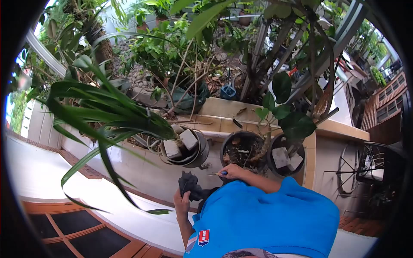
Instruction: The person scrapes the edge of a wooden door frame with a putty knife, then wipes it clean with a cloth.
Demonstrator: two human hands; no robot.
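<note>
My left hand (182, 200) is closed round a crumpled dark cloth or glove (189, 185), held low in front of my blue shirt. Up and to the right, my right hand (233, 171) grips a small tool with a blue handle (223, 173); its thin tip points left, towards the dark cloth. Just beyond my right hand stands a black pot (242, 144) with soil and a thick-stemmed plant. A grey pot (202, 153) with pale blocks (188, 139) and a long-leaved plant (107, 112) stands above my left hand.
Another black pot (287, 172) with pale blocks stands to the right, beside a tiled ledge (309, 159). Long leaves hang down at the left. Behind the ledge are shrubs, stones and a blue container (228, 91). A black metal stand (344, 172) is at the far right.
</note>
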